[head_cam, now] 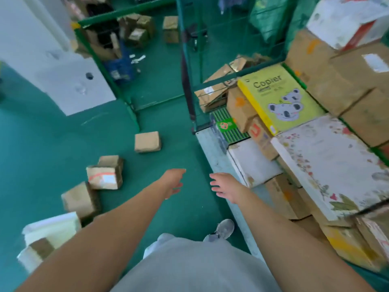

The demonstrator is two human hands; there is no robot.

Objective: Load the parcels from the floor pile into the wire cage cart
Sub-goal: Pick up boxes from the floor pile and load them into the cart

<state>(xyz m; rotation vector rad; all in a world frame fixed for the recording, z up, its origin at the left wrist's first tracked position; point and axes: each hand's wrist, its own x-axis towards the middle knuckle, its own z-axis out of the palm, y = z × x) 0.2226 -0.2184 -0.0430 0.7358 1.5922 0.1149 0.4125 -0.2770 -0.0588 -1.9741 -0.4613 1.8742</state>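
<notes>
the floor (pixel 37 127) was a green painted surface, and nearest to the camera were grey clothes and one grey shoe (pixel 224 228) standing on it. at the lower left lay some white flat packets (pixel 50 230) with a small brown box against them. both bare arms reached forward over the floor. the left hand (pixel 173 182) was held out with fingers loosely straight, its grip apart and holding nothing. the right hand (pixel 224 186) was also spread, fingers apart, holding nothing, just beside the edge of the stacked load on the right.

the parcels of the floor pile lay to the left of the left hand, not touching it: a brown box (pixel 81 199) tilted on its corner, then a box with an orange and white label (pixel 105 174) with its label face turned toward the camera, and farther on a single small brown box (pixel 147 141) lying flat, its long axis running left to right. this last one was ahead of the left hand, well apart from it.

on the right, many parcels were packed tight together: a large white box with flower print (pixel 328 165), a yellow-green box marked "copier" (pixel 280 98) with its long axis going away from the camera and leftward, and plain brown cartons (pixel 336 81) behind. the green wire cage cart (pixel 189 60) stood beyond, with folded cardboard inside. farther left a second green frame (pixel 101 49) held more brown boxes, and a white wall panel (pixel 69 85) stood at the left. the picture was blurred there.
</notes>
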